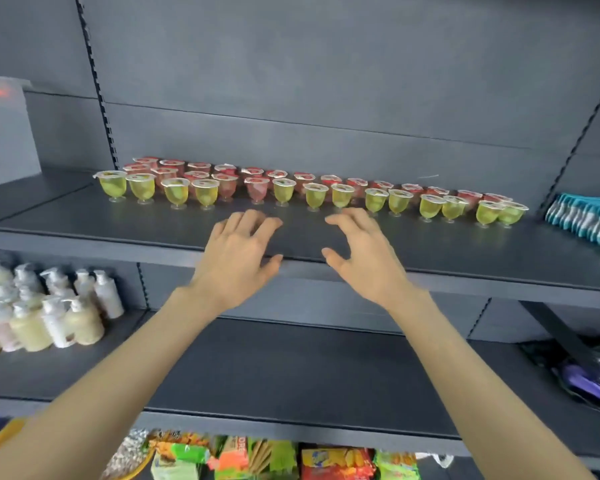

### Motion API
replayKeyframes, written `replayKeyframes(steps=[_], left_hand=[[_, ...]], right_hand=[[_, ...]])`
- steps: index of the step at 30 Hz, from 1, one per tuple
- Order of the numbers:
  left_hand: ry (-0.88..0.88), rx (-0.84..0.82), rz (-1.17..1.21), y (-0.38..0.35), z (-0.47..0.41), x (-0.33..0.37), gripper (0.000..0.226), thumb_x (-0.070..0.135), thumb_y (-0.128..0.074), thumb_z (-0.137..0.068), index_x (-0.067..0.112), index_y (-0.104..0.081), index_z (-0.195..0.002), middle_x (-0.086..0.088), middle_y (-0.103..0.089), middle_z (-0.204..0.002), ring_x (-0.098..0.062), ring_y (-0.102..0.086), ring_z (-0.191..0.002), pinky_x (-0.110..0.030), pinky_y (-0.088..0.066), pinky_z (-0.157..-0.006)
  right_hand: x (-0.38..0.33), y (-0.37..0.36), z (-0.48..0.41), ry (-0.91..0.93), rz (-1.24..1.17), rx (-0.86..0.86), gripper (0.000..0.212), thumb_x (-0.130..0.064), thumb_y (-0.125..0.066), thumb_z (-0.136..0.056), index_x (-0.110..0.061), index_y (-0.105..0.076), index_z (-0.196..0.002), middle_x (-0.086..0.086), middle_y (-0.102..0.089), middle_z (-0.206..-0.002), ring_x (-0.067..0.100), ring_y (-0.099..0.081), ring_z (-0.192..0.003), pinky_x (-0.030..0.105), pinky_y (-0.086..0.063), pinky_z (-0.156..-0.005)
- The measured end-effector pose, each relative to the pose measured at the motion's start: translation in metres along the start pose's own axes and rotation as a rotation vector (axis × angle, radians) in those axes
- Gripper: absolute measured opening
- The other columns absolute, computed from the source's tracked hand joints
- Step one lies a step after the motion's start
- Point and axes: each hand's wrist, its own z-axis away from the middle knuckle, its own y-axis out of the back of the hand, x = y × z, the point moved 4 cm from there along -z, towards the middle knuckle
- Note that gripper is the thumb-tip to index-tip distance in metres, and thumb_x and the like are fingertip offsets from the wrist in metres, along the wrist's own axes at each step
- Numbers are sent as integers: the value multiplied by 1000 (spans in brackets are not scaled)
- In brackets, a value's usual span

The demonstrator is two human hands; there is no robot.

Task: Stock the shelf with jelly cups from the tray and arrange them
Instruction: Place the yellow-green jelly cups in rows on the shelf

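Note:
Several yellow-green jelly cups [314,196] stand in a front row along the dark grey shelf [118,233], with several red jelly cups [257,188] in rows behind them. My left hand [238,252] hovers over the shelf's front part, fingers spread, holding nothing, a short way in front of the cups. My right hand [362,252] is beside it, also spread and holding nothing, its fingertips close to the front row but not touching a cup. No tray is in view.
Teal and white packets [589,220] lie at the shelf's right end. A translucent box [4,133] stands far left. Pump bottles [42,313] crowd the lower shelf's left; dark and purple items [589,375] sit at its right. Colourful snack packs [257,459] fill the bottom.

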Motion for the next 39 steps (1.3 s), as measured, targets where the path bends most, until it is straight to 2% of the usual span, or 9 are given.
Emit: replayKeyframes(steps=[7, 11, 16, 20, 23, 25, 32, 36, 39], left_hand=[[111, -193, 91, -70, 75, 72, 47, 24, -76, -73, 7, -59, -113, -15, -60, -106, -38, -59, -90, -44, -48, -74], [152, -326, 150, -125, 119, 93, 51, 26, -77, -71, 9, -60, -115, -13, -62, -103, -37, -62, -88, -45, -50, -75], [200, -560, 215, -212, 188, 103, 47, 31, -64, -72, 9, -61, -113, -13, -62, -101, -35, -63, -86, -44, -52, -72], [284, -795, 294, -286, 261, 115, 50, 24, -73, -76, 8, -58, -121, -17, -59, -113, -39, -59, -102, -49, -49, -83], [347, -962, 329, -339, 317, 127, 53, 32, -56, -90, 15, -41, -138, -12, -45, -135, -32, -44, -124, -44, -37, -100], [381, -1066, 334, -373, 355, 135, 53, 36, -48, -93, 19, -33, -141, -8, -38, -140, -27, -39, -128, -39, -33, -103], [620, -1239, 451, -465, 477, 159, 51, 35, -54, -90, 18, -39, -136, -7, -45, -133, -26, -46, -122, -40, -40, -100], [811, -1253, 482, -491, 529, 162, 52, 35, -59, -88, 13, -45, -133, -12, -49, -127, -31, -49, -116, -43, -41, -97], [918, -1257, 464, -500, 560, 161, 52, 37, -60, -87, 10, -46, -130, -12, -47, -129, -31, -49, -116, -45, -42, -95]], right_hand=[[71, -52, 99, -94, -82, -233, 46, -25, -54, -94, -17, -41, -137, 2, -36, -139, 21, -34, -128, 38, -42, -97], [107, -111, 147, -182, -86, -374, 48, -27, -53, -94, -18, -39, -139, 1, -35, -141, 21, -34, -129, 34, -39, -98], [149, -204, 208, -323, -121, -546, 47, -27, -53, -94, -17, -40, -138, 3, -37, -141, 21, -36, -130, 34, -37, -101], [177, -287, 269, -432, -160, -704, 48, -27, -55, -93, -15, -41, -137, 4, -39, -140, 22, -37, -132, 36, -39, -102], [196, -344, 318, -533, -195, -800, 48, -26, -55, -93, -16, -41, -137, 5, -38, -141, 24, -40, -129, 36, -41, -102], [207, -378, 349, -605, -221, -846, 47, -26, -56, -92, -18, -42, -137, 4, -41, -140, 23, -43, -127, 36, -40, -104], [236, -480, 447, -802, -286, -973, 45, -27, -55, -93, -18, -44, -135, 5, -47, -134, 23, -52, -118, 35, -45, -97], [241, -525, 479, -879, -348, -994, 44, -26, -58, -91, -16, -47, -132, 5, -51, -130, 22, -50, -118, 38, -43, -100], [241, -554, 492, -895, -393, -1002, 48, -26, -59, -91, -12, -44, -135, 5, -51, -132, 20, -49, -121, 31, -39, -98]])
